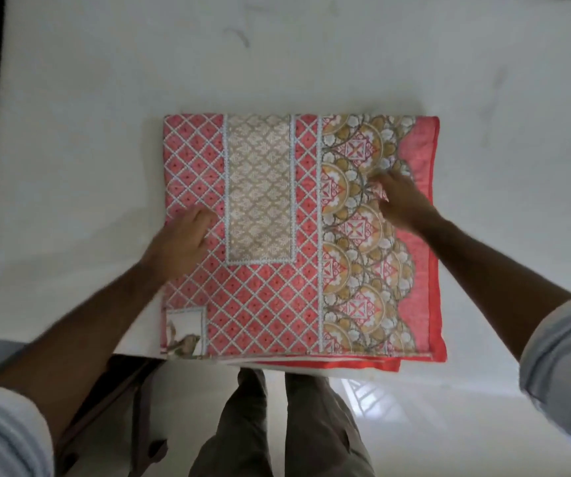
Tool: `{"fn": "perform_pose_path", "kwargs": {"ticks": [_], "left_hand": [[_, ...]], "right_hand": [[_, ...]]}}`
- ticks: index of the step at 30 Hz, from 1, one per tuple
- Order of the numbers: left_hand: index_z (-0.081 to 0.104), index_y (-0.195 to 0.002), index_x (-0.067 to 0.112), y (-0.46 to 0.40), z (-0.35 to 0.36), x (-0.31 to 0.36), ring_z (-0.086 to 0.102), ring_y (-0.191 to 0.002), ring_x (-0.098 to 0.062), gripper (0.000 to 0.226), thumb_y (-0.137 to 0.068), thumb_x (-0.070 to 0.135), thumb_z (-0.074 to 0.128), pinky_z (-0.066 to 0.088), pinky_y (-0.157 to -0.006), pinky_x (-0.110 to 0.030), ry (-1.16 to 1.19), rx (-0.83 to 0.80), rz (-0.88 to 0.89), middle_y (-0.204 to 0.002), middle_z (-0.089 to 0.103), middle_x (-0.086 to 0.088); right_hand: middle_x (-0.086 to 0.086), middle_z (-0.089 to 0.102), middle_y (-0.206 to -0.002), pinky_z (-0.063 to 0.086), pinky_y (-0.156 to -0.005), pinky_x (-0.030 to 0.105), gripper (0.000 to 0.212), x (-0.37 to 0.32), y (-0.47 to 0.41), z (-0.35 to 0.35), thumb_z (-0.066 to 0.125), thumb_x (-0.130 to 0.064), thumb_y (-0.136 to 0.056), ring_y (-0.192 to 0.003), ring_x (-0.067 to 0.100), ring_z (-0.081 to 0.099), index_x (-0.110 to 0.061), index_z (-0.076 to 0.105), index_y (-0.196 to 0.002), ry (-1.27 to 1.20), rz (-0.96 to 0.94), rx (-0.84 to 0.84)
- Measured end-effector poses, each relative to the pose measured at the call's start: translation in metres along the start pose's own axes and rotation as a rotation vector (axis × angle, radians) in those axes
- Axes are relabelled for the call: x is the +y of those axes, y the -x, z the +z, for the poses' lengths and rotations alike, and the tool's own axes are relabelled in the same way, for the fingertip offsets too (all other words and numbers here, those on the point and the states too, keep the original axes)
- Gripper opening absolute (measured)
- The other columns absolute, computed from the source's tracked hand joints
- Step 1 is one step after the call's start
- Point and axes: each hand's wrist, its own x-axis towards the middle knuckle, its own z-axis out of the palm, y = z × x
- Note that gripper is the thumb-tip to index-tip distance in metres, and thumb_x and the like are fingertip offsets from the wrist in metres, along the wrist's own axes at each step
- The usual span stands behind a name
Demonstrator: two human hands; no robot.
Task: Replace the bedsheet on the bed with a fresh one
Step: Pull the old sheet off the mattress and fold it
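Note:
A folded bedsheet point(270, 235), coral red with a white lattice print, a beige panel and round floral motifs, lies flat on the bare white mattress point(139, 98) near its front edge. My left hand point(180, 239) rests on the sheet's left side, fingers lightly bent over the edge. My right hand point(401, 197) is on the floral band at the right, its fingertips pinching a small fold of the top layer. Both forearms reach in from below, sleeves rolled up.
The white mattress spreads wide on every side of the sheet. Below its front edge I see my legs in dark trousers point(277, 425), a glossy white floor point(414, 407) and a dark bed frame corner point(139, 407) at lower left.

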Motion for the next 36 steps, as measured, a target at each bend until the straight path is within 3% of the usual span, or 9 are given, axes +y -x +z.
{"fn": "perform_pose_path", "kwargs": {"ticks": [4, 8, 14, 17, 22, 25, 29, 33, 36], "left_hand": [[0.038, -0.15, 0.008, -0.085, -0.002, -0.031, 0.034, -0.14, -0.043, 0.073, -0.086, 0.016, 0.072, 0.036, -0.113, -0.055, 0.064, -0.025, -0.257, -0.153, 0.034, -0.021], [0.032, -0.15, 0.017, -0.076, 0.025, -0.028, 0.025, -0.143, -0.043, 0.081, -0.084, 0.028, 0.078, 0.034, -0.11, -0.063, 0.143, 0.193, -0.389, -0.159, 0.024, -0.012], [0.049, -0.135, 0.012, -0.015, 0.051, -0.019, 0.055, -0.123, -0.037, 0.088, -0.069, 0.056, 0.086, 0.046, -0.103, -0.05, 0.542, 0.412, -1.008, -0.137, 0.054, -0.014], [0.071, -0.12, 0.017, 0.003, 0.048, -0.028, 0.071, -0.099, -0.024, 0.067, -0.069, 0.057, 0.086, 0.056, -0.097, -0.045, 0.882, 0.263, -0.978, -0.111, 0.074, -0.002], [0.071, -0.1, 0.015, 0.025, 0.016, -0.018, 0.065, -0.076, -0.01, 0.012, -0.089, 0.014, 0.077, 0.057, -0.084, -0.037, 1.038, 0.248, -0.853, -0.1, 0.071, -0.004], [0.059, -0.108, 0.009, 0.04, -0.007, -0.01, 0.065, -0.08, -0.01, 0.028, -0.087, 0.007, 0.078, 0.058, -0.077, -0.036, 1.021, 0.368, -0.801, -0.113, 0.068, -0.016], [0.039, -0.118, 0.02, 0.077, -0.055, 0.014, 0.066, -0.079, -0.005, 0.044, -0.093, -0.003, 0.067, 0.055, -0.066, -0.02, 1.138, 0.471, -0.615, -0.102, 0.066, -0.011], [0.06, -0.115, 0.015, 0.129, -0.115, 0.003, 0.067, -0.075, -0.002, 0.028, -0.095, -0.005, 0.061, 0.054, -0.068, -0.018, 1.091, 0.474, -0.422, -0.089, 0.074, 0.005], [0.061, -0.13, 0.009, 0.165, -0.151, -0.006, 0.067, -0.091, -0.003, 0.043, -0.091, -0.009, 0.064, 0.054, -0.083, -0.015, 0.999, 0.262, -0.326, -0.112, 0.07, -0.005]], "right_hand": [[0.009, 0.028, -0.157, 0.027, -0.114, 0.059, 0.062, 0.02, -0.07, -0.006, 0.062, -0.015, -0.089, -0.142, 0.039, 0.028, -0.019, 0.037, -0.146, 0.084, 0.076, 0.098], [0.008, 0.02, -0.158, 0.027, -0.107, 0.062, 0.087, 0.043, -0.067, 0.014, 0.068, -0.047, -0.084, -0.14, 0.04, 0.024, -0.023, 0.02, -0.152, -0.031, 0.355, 0.275], [0.007, 0.055, -0.125, 0.048, -0.096, 0.047, 0.088, 0.064, 0.016, 0.049, 0.077, -0.066, -0.066, -0.11, 0.027, 0.055, -0.013, 0.044, -0.128, -0.432, 0.713, 0.419], [0.0, 0.065, -0.115, 0.056, -0.088, 0.04, 0.087, 0.07, 0.045, 0.056, 0.083, -0.061, -0.064, -0.096, 0.022, 0.065, -0.013, 0.048, -0.128, -0.637, 0.719, 0.179], [0.014, 0.069, -0.115, 0.053, -0.095, 0.047, 0.03, 0.075, 0.075, 0.033, 0.079, -0.018, -0.079, -0.1, 0.032, 0.068, -0.009, 0.065, -0.103, -0.99, 0.703, -0.02], [0.013, 0.071, -0.108, 0.055, -0.089, 0.045, 0.033, 0.065, 0.097, 0.014, 0.085, -0.02, -0.072, -0.095, 0.031, 0.069, -0.007, 0.069, -0.097, -0.992, 0.676, 0.065], [0.019, 0.068, -0.103, 0.06, -0.075, 0.044, 0.083, 0.035, 0.144, -0.006, 0.093, -0.04, -0.055, -0.082, 0.031, 0.069, 0.007, 0.058, -0.114, -1.071, 0.604, 0.281], [0.019, 0.065, -0.105, 0.059, -0.069, 0.03, 0.054, 0.006, 0.207, -0.031, 0.07, 0.001, -0.087, -0.075, 0.014, 0.07, -0.02, 0.039, -0.127, -1.23, 0.469, 0.532], [0.011, 0.065, -0.107, 0.057, -0.08, 0.025, 0.066, -0.009, 0.25, -0.049, 0.076, 0.004, -0.075, -0.087, 0.011, 0.068, -0.013, 0.052, -0.134, -1.222, 0.34, 0.401]]}}
